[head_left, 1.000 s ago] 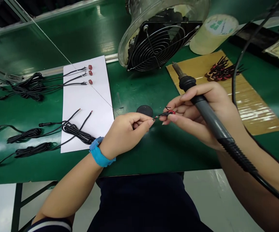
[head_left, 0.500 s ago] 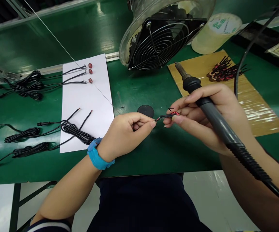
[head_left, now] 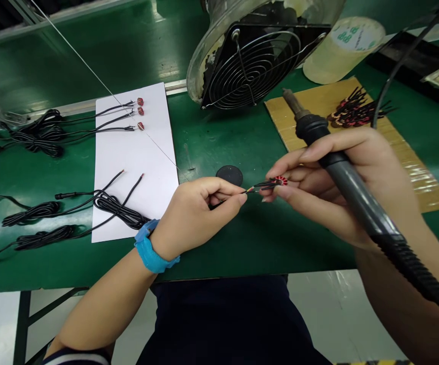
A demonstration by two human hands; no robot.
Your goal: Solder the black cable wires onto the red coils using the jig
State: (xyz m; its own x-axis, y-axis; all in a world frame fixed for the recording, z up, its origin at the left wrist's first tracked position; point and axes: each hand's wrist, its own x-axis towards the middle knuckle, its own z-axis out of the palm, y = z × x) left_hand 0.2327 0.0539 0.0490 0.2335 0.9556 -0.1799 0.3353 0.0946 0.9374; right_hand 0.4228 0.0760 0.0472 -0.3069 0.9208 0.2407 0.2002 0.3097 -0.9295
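My left hand (head_left: 200, 215), a blue band (head_left: 153, 248) on its wrist, pinches a cable end with thin coloured wires (head_left: 250, 189) between thumb and forefinger. Against those wires, the thumb and fingers of my right hand (head_left: 389, 172) hold a small ring coil (head_left: 280, 180) wound in red and black, its black leads pointing left. Across the same right hand lies a soldering iron (head_left: 369, 210), its tip up and to the left, away from the wires. A thin strand of wire (head_left: 162, 150) runs from the upper left down toward my left hand.
On a white sheet (head_left: 128, 152) lie black cables (head_left: 122, 208), and three with reddish coils (head_left: 140, 110). Behind stand a caged fan (head_left: 250, 76) and a yellowish roll (head_left: 328, 58). Brown cardboard (head_left: 405, 167) bears more coils (head_left: 356, 111). A black disc (head_left: 229, 175) lies beyond my hands.
My right hand has shifted slightly right with the soldering iron and coil. The coil has turned to show more of its ring, and the coloured wires at my left fingertips show more.
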